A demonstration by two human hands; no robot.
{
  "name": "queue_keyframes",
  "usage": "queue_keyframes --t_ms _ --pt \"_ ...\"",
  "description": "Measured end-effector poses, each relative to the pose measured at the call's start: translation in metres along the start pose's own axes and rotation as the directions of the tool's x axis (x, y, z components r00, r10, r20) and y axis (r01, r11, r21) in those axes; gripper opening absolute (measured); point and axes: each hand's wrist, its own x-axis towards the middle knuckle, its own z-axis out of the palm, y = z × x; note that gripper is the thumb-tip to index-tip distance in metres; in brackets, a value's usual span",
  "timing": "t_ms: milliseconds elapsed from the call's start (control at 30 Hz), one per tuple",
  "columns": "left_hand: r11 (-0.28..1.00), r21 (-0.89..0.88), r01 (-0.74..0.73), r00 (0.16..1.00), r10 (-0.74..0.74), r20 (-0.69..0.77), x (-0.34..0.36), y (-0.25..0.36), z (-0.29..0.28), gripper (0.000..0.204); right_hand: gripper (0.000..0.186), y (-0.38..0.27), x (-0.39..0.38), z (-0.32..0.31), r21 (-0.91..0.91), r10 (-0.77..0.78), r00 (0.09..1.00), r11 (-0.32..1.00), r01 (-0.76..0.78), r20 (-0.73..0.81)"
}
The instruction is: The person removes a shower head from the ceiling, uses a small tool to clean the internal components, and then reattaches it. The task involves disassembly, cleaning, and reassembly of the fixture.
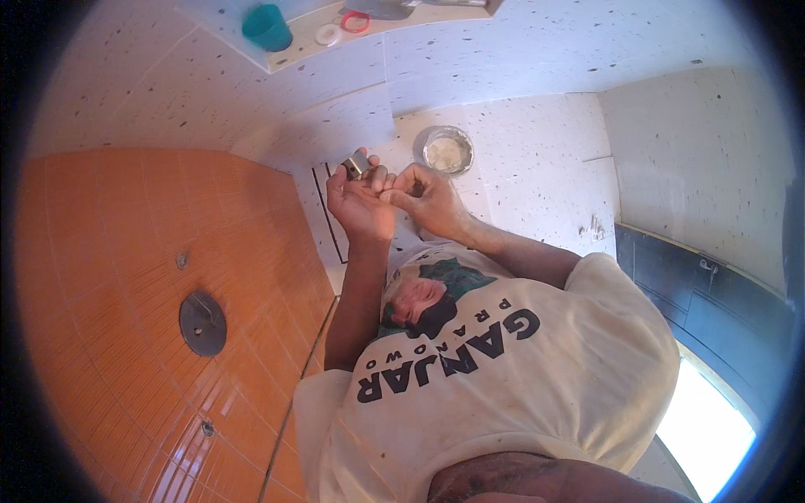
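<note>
My left hand (pixel 364 208) is raised palm up in front of me. A small silver metal fitting (pixel 356 164) with a dark hole in its side sits between its thumb and fingers. Pressed close beside it, my right hand (pixel 429 199) has thumb and forefinger pinched together at the left hand's fingers. Whatever is in that pinch, if anything, is too small to make out. Beyond my hands a round bucket (pixel 466 166) with pale, dried-looking material inside stands on the speckled white floor.
A ledge (pixel 289 60) ahead carries a teal cup (pixel 267 28), a white ring (pixel 328 34), a red ring (pixel 355 21) and metal tools. The orange tiled wall (pixel 109 251) at left has a dark round plate (pixel 203 324). A dark door (pixel 713 293) is at right.
</note>
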Motion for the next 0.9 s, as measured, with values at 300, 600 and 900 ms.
queue_keyframes --t_ms 300,600,900 --pt "0.983 0.141 0.117 0.982 -0.135 0.130 0.020 -0.023 0.020 0.037 0.016 0.024 -0.013 -0.045 0.677 0.360 0.932 0.696 -0.240 -0.040" --pt "0.916 0.386 0.106 0.948 -0.210 0.237 0.021 -0.017 0.038 0.038 0.016 -0.002 -0.023 -0.060 0.635 0.380 0.923 0.727 -0.262 -0.055" --pt "0.899 0.400 0.175 0.897 -0.314 0.312 0.026 0.005 0.032 0.045 0.027 -0.027 -0.017 -0.050 0.451 0.320 0.931 0.867 -0.212 -0.178"
